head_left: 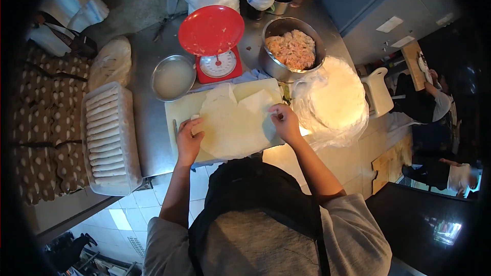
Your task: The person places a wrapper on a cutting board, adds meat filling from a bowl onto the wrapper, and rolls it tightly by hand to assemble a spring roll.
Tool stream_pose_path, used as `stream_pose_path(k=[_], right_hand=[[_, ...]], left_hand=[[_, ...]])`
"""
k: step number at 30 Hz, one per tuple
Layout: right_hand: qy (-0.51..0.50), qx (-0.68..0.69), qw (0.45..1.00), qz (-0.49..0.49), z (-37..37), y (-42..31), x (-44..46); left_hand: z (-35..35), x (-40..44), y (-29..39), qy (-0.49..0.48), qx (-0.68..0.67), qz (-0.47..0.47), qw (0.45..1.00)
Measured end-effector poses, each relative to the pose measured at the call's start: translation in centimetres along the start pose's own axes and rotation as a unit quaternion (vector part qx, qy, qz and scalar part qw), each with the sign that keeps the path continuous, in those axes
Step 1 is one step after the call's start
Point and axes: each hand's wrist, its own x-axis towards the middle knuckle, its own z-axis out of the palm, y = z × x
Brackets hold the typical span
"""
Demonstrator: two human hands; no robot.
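A thin, pale sheet of dough [230,128] lies on a cream cutting board [176,107], with notched, folded pieces along its far edge. At its left edge is my left hand [189,140], thumb and fingers apart, nothing visibly held. My right hand [285,122] is over the right edge of the sheet, fingers curled together in a pinch; what is between them is too small to make out. Beside my left hand, a slim metal tool [175,127], perhaps a knife, rests at the board's left edge.
Behind the board are a red dial scale [217,66], a bowl of cloudy liquid [174,77] and a pot of minced filling [291,51]. Right: a plastic-covered stack of round sheets [335,94]. Left: a tub of white rolls [107,138] and egg trays [46,122]. Other people are far right.
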Motion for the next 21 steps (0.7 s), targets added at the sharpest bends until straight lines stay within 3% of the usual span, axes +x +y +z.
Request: stream_pose_path(k=[1,4,7,8,12,14,15,16,17,18,20,21], right_hand=[[-0.024,-0.008,0.999,-0.034,-0.1,-0.1,0.7],[-0.074,0.083,0.993,0.048,-2.4,-3.5,3.3],[-0.072,0.276,0.954,0.094,-6.4,-9.7,4.1],[-0.069,0.281,0.953,0.089,-7.2,-11.0,4.0],[-0.08,0.251,0.961,0.085,-7.4,-10.0,2.3],[-0.086,0.187,0.973,0.106,-5.2,-6.9,1.4],[-0.062,0.124,0.99,0.026,-3.3,-3.7,0.9],[-0.038,0.06,0.996,-0.054,-1.8,-1.6,0.5],[-0.05,0.037,0.998,0.017,-0.9,-1.7,0.0],[-0.036,-0.01,0.999,-0.011,-0.5,-1.7,-0.4],[-0.011,-0.105,0.992,-0.066,0.2,-1.5,-1.1],[-0.016,-0.086,0.995,-0.037,0.0,-2.2,-1.3]], left_hand=[[-0.2,0.3,0.6,-0.016,-0.018,-0.029,0.999],[-2.7,1.9,6.2,-0.056,-0.269,-0.136,0.952],[-5.9,2.1,11.3,-0.043,-0.332,-0.077,0.939],[-6.5,2.1,12.2,-0.039,-0.365,-0.065,0.928],[-6.6,1.6,10.5,-0.039,-0.284,-0.038,0.957],[-5.2,1.6,6.9,-0.072,-0.25,-0.082,0.962],[-4.3,1.5,4.9,-0.09,-0.231,-0.107,0.963],[-3.3,1.3,3.1,-0.064,-0.136,-0.073,0.986],[-2.3,1.2,1.4,-0.036,-0.041,-0.036,0.998],[-1.9,1.2,1.3,-0.008,0.055,0.002,0.998],[-1.6,1.1,1.0,0.003,0.032,-0.024,0.999],[-1.6,0.7,1.0,0.009,0.045,-0.028,0.999]])
